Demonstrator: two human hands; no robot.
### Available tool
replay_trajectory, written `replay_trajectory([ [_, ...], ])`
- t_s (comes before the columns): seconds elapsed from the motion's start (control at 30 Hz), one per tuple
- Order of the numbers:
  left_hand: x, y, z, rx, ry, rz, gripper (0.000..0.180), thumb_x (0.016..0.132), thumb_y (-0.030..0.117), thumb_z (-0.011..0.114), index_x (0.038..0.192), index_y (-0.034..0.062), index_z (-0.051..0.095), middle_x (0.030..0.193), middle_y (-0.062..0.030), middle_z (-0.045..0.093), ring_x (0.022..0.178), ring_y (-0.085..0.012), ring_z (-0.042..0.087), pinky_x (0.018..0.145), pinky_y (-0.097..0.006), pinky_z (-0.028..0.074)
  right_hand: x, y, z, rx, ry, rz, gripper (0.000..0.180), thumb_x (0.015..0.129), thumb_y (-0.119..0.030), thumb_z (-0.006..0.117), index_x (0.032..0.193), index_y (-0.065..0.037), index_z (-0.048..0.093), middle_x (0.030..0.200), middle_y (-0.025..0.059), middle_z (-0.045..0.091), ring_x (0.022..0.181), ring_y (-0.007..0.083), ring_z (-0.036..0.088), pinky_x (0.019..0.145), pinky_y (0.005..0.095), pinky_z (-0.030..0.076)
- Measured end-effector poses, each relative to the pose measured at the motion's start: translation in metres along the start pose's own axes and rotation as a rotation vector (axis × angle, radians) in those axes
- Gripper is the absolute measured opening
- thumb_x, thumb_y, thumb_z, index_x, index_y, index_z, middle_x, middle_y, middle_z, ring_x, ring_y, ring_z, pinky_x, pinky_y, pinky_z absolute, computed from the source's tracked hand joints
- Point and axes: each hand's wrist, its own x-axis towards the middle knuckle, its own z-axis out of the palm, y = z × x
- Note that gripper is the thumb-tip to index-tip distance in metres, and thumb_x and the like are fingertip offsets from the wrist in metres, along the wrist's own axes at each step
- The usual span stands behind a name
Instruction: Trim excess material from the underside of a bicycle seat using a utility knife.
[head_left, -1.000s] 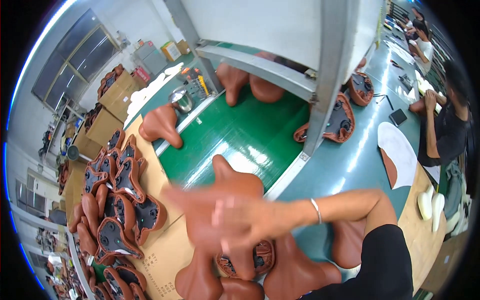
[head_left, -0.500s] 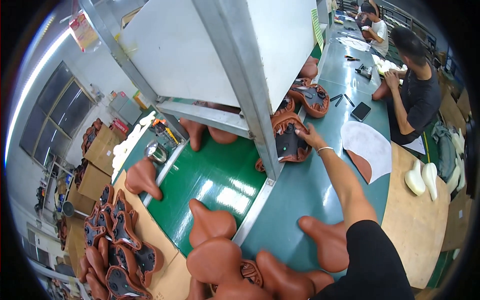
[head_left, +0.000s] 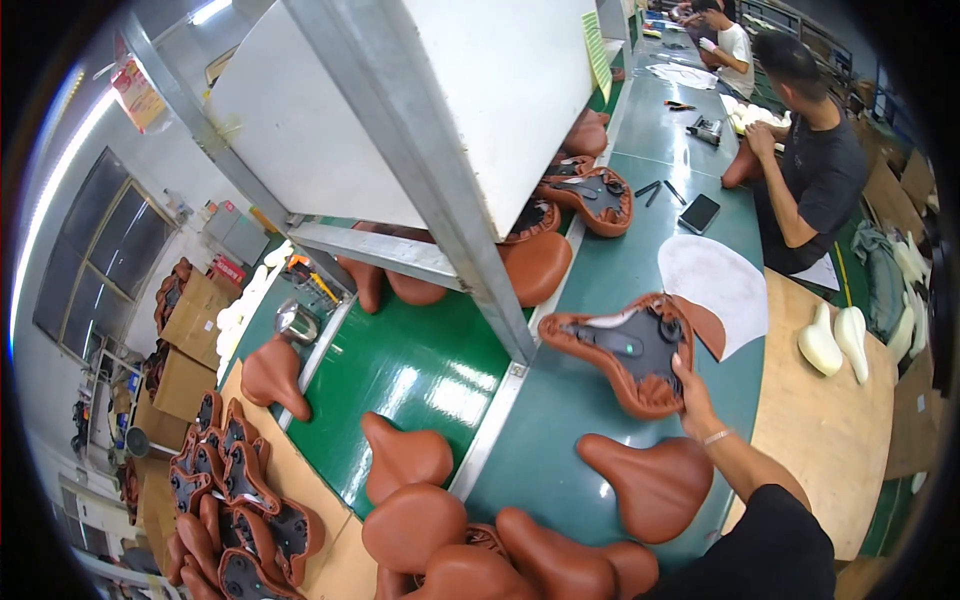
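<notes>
My right hand (head_left: 694,402) grips the wide rear edge of a brown bicycle saddle (head_left: 628,347), holding it over the teal table. Its underside faces up, with a black base and the brown cover gathered around the rim. Below it lies another brown saddle (head_left: 650,482), smooth side up. A heap of brown saddles (head_left: 560,560) sits at the near edge of the table. Just beyond the held saddle is a white sheet (head_left: 722,290) with a brown patch at one side. My left hand is out of the picture.
A grey metal post (head_left: 410,170) and white panel rise over the green belt (head_left: 410,360). More saddles (head_left: 600,200) line the far side; a pile (head_left: 240,480) stands at left. A phone (head_left: 699,213), cream foam pieces (head_left: 820,345) and a seated co-worker (head_left: 815,160) are at right.
My right hand has drawn an upturned saddle away from beside the metal post, toward me and to the right. A smooth-side-up saddle now shows beside the post. The view has shifted slightly.
</notes>
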Motion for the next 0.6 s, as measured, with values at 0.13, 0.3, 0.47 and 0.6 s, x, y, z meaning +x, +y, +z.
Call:
replay_trajectory([
  [0.13, -0.017, 0.037, 0.048, 0.023, 0.096, 0.029, 0.04, 0.085, 0.019, 0.064, 0.119, 0.0015, 0.053, 0.107, -0.013, 0.061, 0.093, -0.0219, 0.058, 0.076, -0.026, 0.046, -0.076, 0.02, 0.031, 0.027, -0.186, 0.068, 0.045, 0.091, -0.036, 0.055, 0.118, 0.0, 0.051, 0.105, 0.0083, 0.062, 0.087, 0.0177, 0.062, 0.079, 0.0305, 0.051],
  [0.3, -0.008, 0.044, 0.088, 0.246, -0.238, 0.563, 0.06, 0.084, 0.025, 0.067, 0.135, 0.0078, 0.041, 0.126, -0.02, 0.05, 0.078, -0.0207, 0.057, 0.068, -0.031, 0.048, -0.103, 0.073, 0.094, -0.681, -1.087, 0.035, 0.061, 0.089, -0.04, 0.057, 0.131, 0.001, 0.04, 0.113, 0.0093, 0.055, 0.102, 0.0182, 0.053, 0.093, 0.0326, 0.041],
  [0.47, -0.012, 0.064, 0.091, 0.959, -0.176, 0.739, 0.058, 0.077, 0.019, 0.072, 0.125, -0.005, 0.049, 0.13, -0.026, 0.045, 0.117, -0.0349, 0.045, 0.098, -0.04, 0.035, -0.022, 0.039, 0.123, -0.789, -0.657, -0.458, 0.064, 0.086, -0.04, 0.06, 0.131, -0.003, 0.036, 0.114, 0.0117, 0.048, 0.103, 0.0212, 0.051, 0.09, 0.0336, 0.042],
  [0.6, -0.014, 0.048, 0.105, 0.762, -0.161, 0.628, 0.056, 0.08, 0.015, 0.069, 0.126, -0.0056, 0.045, 0.133, -0.0198, 0.044, 0.117, -0.0293, 0.046, 0.098, -0.036, 0.034, 0.13, 0.017, 0.104, -0.709, -0.01, -0.677, 0.077, 0.078, -0.041, 0.069, 0.134, -0.001, 0.033, 0.116, 0.0204, 0.05, 0.106, 0.0291, 0.05, 0.089, 0.0379, 0.043],
])
